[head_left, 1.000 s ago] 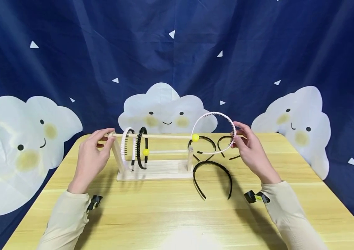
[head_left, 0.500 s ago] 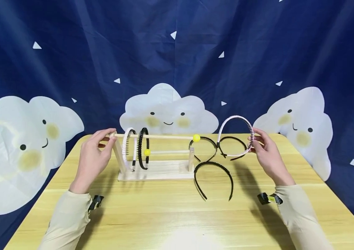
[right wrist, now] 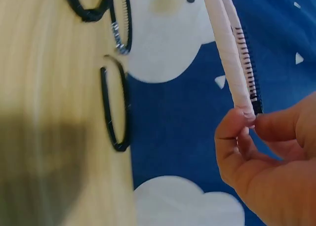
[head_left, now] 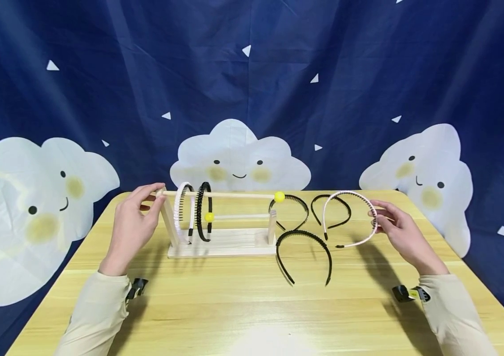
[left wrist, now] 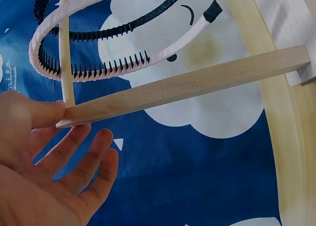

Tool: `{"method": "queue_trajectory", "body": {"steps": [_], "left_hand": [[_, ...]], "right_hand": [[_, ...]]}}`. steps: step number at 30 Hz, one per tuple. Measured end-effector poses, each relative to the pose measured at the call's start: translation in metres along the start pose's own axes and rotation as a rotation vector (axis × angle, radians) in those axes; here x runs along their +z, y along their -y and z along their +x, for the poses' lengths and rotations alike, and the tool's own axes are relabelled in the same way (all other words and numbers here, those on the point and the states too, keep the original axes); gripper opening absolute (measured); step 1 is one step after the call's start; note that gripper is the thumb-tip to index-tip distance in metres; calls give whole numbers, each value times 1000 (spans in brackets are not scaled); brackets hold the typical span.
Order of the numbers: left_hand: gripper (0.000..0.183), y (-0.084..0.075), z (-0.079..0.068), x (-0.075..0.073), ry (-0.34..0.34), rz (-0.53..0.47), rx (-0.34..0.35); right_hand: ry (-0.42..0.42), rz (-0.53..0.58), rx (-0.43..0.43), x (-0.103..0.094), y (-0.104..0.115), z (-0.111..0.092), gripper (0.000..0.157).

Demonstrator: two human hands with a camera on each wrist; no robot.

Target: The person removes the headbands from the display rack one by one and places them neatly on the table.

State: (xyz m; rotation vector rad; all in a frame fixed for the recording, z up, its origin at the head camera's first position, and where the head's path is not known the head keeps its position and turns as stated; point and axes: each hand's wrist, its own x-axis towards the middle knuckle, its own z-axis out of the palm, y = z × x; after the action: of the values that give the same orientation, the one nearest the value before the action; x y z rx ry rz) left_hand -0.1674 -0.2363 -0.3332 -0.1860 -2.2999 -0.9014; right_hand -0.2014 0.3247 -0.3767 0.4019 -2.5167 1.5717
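Note:
My left hand [head_left: 134, 225] pinches the top of the left upright [left wrist: 187, 87] of a wooden rack [head_left: 230, 249], between thumb and forefinger. On the rack's upper rod [head_left: 243, 195] hang a white headband [head_left: 178, 212] and a black headband [head_left: 199, 212], side by side near the left end. Over at the right, my right hand [head_left: 405, 240] pinches a pale pink headband [right wrist: 229, 53] with dark teeth and black tips. That headband is held above the table, its open ends toward the left in the head view.
Yellow balls cap the upper rod [head_left: 279, 197] and lower rod [head_left: 209, 217]. One black headband [head_left: 303, 233] lies in front of the rack's right end. Two more dark headbands, one [head_left: 303, 202] beside the rack and another [head_left: 348, 210] farther right, lie on the wooden table [head_left: 216, 306].
My right hand has carried the pink headband right and downward, away from the rod's yellow-capped end. The left hand keeps its hold on the rack.

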Motion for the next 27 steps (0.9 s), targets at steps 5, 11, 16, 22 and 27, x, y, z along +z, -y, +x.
{"method": "queue_trajectory", "body": {"steps": [5, 11, 16, 22, 27], "left_hand": [[26, 1, 0, 0, 0, 4, -7], [26, 1, 0, 0, 0, 0, -8], [26, 1, -1, 0, -4, -8, -1], [26, 0, -1, 0, -9, -3, 11], [26, 0, 0, 1, -9, -4, 15]], "right_hand": [[100, -14, 16, -12, -20, -5, 42], [203, -40, 74, -24, -42, -9, 41], [234, -77, 103, -26, -55, -11, 40], [247, -120, 152, -24, -63, -12, 39], [264, -105, 174, -24, -68, -13, 39]]}}
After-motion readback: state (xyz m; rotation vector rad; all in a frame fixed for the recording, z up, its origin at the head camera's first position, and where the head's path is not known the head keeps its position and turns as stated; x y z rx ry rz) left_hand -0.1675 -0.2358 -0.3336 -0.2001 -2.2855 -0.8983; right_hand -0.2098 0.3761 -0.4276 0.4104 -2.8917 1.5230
